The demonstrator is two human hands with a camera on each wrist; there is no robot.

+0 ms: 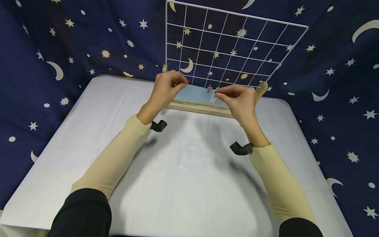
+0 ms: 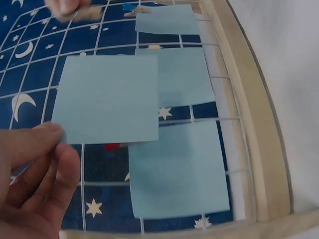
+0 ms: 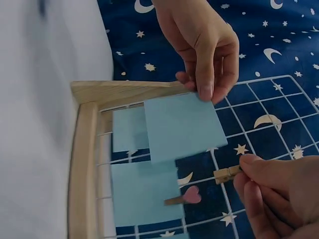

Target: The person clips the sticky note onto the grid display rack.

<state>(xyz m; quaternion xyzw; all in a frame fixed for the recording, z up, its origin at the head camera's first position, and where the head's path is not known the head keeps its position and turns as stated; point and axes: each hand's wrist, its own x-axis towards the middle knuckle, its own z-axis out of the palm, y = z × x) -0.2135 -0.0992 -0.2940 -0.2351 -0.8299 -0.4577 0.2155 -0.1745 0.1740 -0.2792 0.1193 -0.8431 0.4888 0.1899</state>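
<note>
Between thumb and fingertips, my left hand [image 1: 165,89] pinches a light-blue paper square [image 2: 107,99] by one corner, in front of a white wire grid [image 1: 221,33]. My right hand [image 1: 242,102] pinches a small wooden clothespin [image 3: 225,175] near the grid, a little apart from the held paper. Lower on the grid hang similar blue paper squares: one nearest the left hand [image 2: 179,174], one in the middle [image 2: 187,79] and one farther right [image 2: 168,21]. A pink heart clothespin [image 3: 192,194] clips the middle one. A red clip [image 2: 112,147] is partly hidden behind the held paper.
A wooden stand [image 1: 204,108] holds the grid upright at the back of a white-covered table [image 1: 177,184]. Behind it hangs a dark blue curtain [image 1: 97,29] with stars and moons. A blue-topped clip [image 2: 130,8] sits at the farther square.
</note>
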